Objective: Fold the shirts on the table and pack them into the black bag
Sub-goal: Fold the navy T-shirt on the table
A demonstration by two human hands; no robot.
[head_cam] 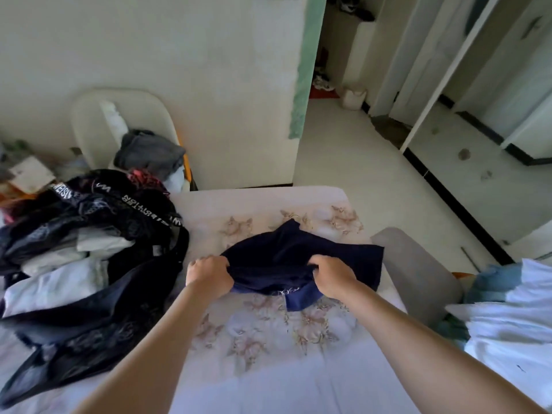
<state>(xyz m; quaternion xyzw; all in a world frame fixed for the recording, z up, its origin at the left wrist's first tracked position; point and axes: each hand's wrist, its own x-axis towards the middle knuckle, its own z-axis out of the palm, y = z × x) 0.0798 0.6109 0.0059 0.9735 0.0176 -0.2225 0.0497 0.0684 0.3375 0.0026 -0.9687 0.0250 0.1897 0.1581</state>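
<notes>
A navy blue shirt (301, 255) lies bunched on the table's floral cloth (268, 333), near the middle. My left hand (209, 274) grips its near left edge. My right hand (331, 274) grips the near edge further right, and a lighter blue flap hangs below that grip. The black bag (98, 297), with white lettering on its straps, sits open on the left of the table. Folded white and grey clothes (74, 258) show inside it.
A cream chair (89, 121) behind the bag holds grey and white garments. A grey chair back (418, 276) stands at the table's right edge, with white and light blue clothes (507, 318) beyond it. Pale floor and a doorway lie past the table.
</notes>
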